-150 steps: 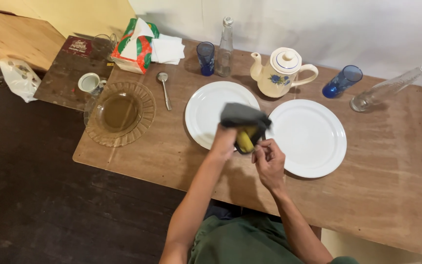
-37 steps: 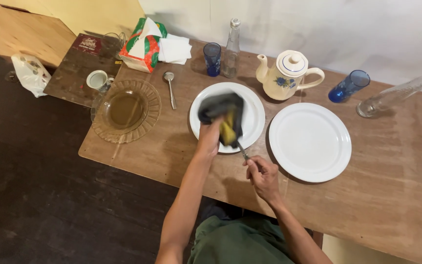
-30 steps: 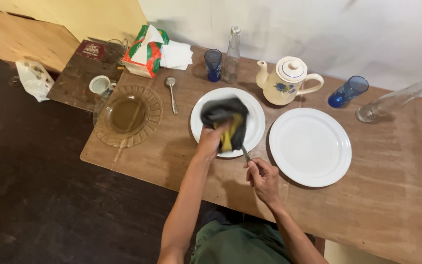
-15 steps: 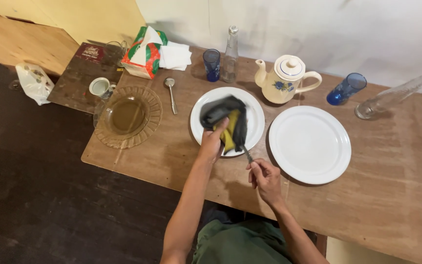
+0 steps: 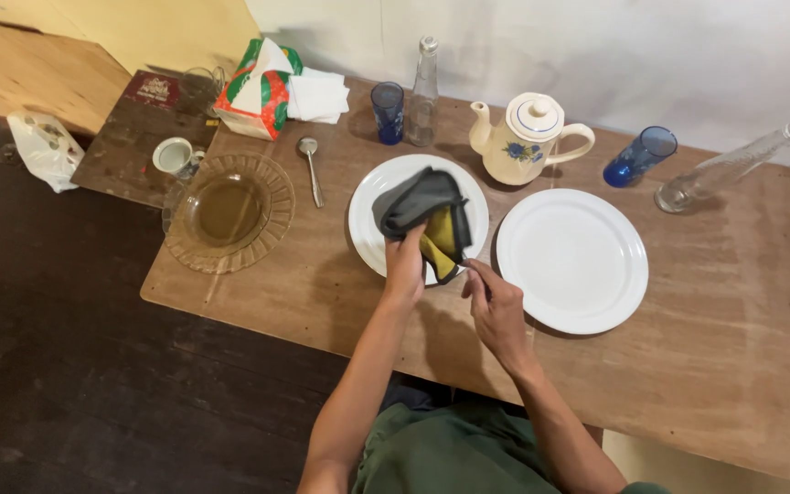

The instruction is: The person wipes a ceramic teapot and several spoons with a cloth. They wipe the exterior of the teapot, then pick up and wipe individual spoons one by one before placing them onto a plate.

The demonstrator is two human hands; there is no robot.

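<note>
Nearest the table's front edge, the right hand is pinching the thin metal handle of a piece of cutlery — which kind is hidden, its head buried in the cloth. Just beyond, the left hand is gripping a dark grey cloth with yellow lining over the near white plate. The cloth looks soft and light; the metal likely stiff and slick — best held by its handle. Right of that plate is lying a second white plate; behind it, a teapot.
</note>
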